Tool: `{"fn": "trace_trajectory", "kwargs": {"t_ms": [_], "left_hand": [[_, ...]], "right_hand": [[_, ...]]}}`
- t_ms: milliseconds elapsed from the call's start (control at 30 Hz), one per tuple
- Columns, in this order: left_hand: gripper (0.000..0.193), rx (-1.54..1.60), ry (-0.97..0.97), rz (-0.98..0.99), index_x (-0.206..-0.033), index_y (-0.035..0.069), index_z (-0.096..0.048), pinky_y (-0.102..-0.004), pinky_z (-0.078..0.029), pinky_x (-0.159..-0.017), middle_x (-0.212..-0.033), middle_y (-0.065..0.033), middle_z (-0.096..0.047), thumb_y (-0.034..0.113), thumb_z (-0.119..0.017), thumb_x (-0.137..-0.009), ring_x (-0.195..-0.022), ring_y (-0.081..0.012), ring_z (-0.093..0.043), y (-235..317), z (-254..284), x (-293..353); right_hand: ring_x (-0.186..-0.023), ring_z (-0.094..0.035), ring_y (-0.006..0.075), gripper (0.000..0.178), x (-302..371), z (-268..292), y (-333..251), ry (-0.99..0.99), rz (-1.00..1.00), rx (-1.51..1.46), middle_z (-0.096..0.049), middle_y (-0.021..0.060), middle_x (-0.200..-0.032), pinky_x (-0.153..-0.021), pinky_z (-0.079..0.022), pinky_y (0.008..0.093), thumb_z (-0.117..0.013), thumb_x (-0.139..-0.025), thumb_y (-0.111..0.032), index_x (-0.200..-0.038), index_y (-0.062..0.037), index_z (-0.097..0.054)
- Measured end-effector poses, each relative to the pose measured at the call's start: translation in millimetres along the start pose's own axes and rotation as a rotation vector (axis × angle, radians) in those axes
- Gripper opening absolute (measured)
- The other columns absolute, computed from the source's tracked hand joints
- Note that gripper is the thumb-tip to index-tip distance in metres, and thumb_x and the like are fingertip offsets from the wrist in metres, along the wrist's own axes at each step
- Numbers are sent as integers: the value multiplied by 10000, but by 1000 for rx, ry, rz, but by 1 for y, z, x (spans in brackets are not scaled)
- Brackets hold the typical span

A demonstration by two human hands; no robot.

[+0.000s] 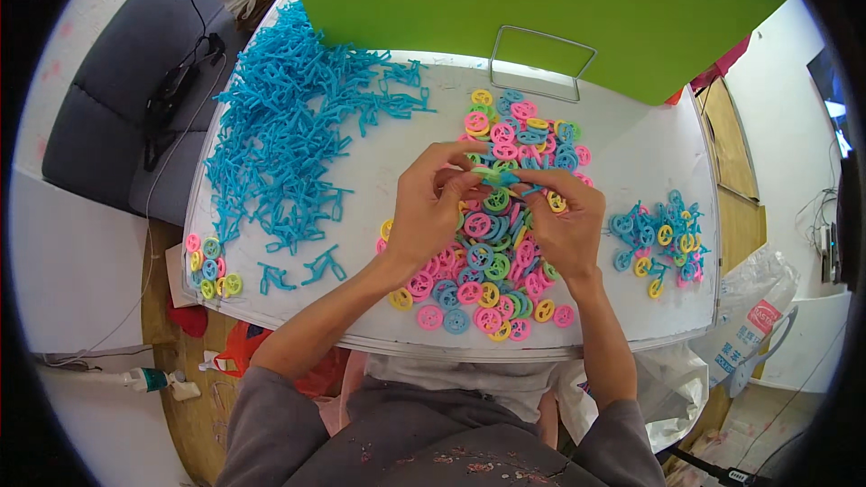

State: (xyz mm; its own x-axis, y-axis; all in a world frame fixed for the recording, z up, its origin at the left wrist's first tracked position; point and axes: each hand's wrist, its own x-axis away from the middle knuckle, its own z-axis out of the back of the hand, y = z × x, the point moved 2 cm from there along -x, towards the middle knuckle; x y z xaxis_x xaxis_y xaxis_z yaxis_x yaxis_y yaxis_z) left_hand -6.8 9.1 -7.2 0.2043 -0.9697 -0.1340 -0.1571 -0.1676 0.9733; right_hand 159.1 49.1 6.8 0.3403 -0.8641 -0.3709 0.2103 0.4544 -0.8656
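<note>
- Head view: a white table (631,153) serves as the landmark; both forearms enter from its near edge.
- Left hand (431,207) is raised over the middle of the table, fingers closed in a pinch on a small blue frame piece (507,178) with a green wheel at its end.
- Right hand (564,216) meets it from the other side, fingertips pinched on the same piece; the two hands almost touch.
- Wheel pile (496,252), a heap of pink, yellow, blue and green spoked discs, lies on the table's middle directly beneath the hands, reaching from the near edge toward the far one.
- Frame pile (293,126), a large tangle of blue plastic frames, covers the table's left far part.
- Finished pile (658,234), blue frames with wheels fitted, lies on the table's right side, apart from the wheel pile.
- Wheel cluster (212,263), a few loose discs, sits at the table's near left corner.
- Green board (541,9) stands at the table's far edge, with a wire stand (541,63) before it.
- Grey sofa (117,99) lies beyond the table's left side.
</note>
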Motion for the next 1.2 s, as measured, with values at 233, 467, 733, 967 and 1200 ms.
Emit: {"fn": "trace_trajectory", "kwargs": {"t_ms": [233,467,733,967,1200], "left_hand": [[179,-164,-108,-136,-1012,-36,-578,-288,-564,-781,-981,-83,-562,-113,-485,-879,-894,-183,-648,0,6,-4],[183,-83,-46,-44,-955,-30,-600,-248,-539,-689,-901,-84,-577,-135,-566,-810,-765,-153,-638,-11,11,-4],[340,-894,117,-382,-1094,63,-600,-356,-505,-779,-1026,-124,-548,-32,-656,-773,-944,-255,-559,13,37,-24],[282,-1553,92,-328,-951,51,-615,-410,-456,-784,-1069,-133,-520,-12,-703,-691,-976,-338,-487,-2,87,-64],[178,-1302,86,-576,-883,28,-607,-389,-470,-726,-924,-122,-592,23,-702,-732,-870,-299,-544,19,73,-45]], "right_hand": [[-828,-664,151,249,-2,1,-15,-48,106,79,-696,102,-889,-733,-533,260,-613,-776,98,-1003,19,-680],[-852,-663,146,216,-5,-1,-4,-194,-235,-276,-680,80,-933,-731,-537,253,-676,-805,26,-1020,19,-659],[-780,-646,123,155,1,63,-14,23,-170,228,-678,83,-842,-721,-515,252,-674,-832,-54,-962,31,-666],[-698,-633,134,184,21,138,3,-25,-470,471,-679,90,-762,-673,-496,269,-629,-867,-118,-958,36,-671],[-941,-622,198,272,32,142,0,86,-279,814,-651,119,-1040,-771,-499,302,-636,-855,-118,-1115,-38,-636]]}}
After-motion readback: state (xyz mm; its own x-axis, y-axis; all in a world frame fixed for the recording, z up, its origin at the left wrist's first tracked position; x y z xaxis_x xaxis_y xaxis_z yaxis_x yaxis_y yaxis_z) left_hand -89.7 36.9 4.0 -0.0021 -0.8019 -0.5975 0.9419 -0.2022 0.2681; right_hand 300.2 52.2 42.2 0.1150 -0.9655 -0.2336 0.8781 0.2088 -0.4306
